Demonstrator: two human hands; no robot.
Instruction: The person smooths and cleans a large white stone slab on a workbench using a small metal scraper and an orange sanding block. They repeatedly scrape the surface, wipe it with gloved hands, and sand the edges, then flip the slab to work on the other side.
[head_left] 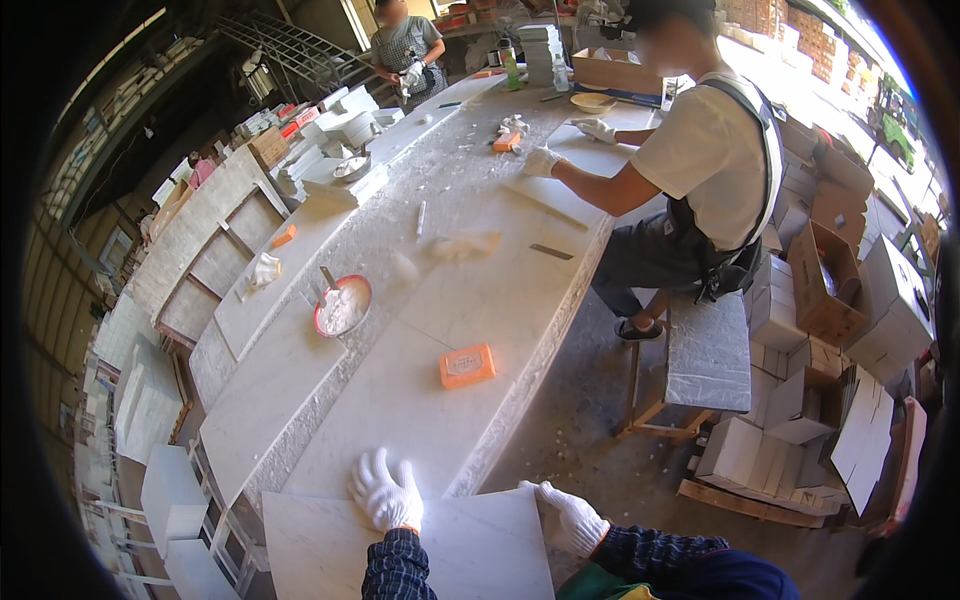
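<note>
A white marble slab [450,550] with grey veining lies at the near end of the table, reaching below the picture's lower edge. My left hand [385,492], in a white knit glove, rests on its far edge with fingers spread flat. At the slab's far right corner is my right hand [575,518], gloved too, its fingertips on the corner and edge; part of its grip is hidden. Beyond lies an orange block [467,366] on another slab [395,410]. Farther left, a red-rimmed bowl [368,295] holds white powder or paste and a flat-handled tool [328,277].
A co-worker [715,150] sits on a stool [708,350] at the table's right, gloved hands on a slab. Another person [408,50] stands at the far end. A metal strip [551,252] and white marker [421,220] lie mid-table. Cardboard boxes [825,285] crowd the right floor.
</note>
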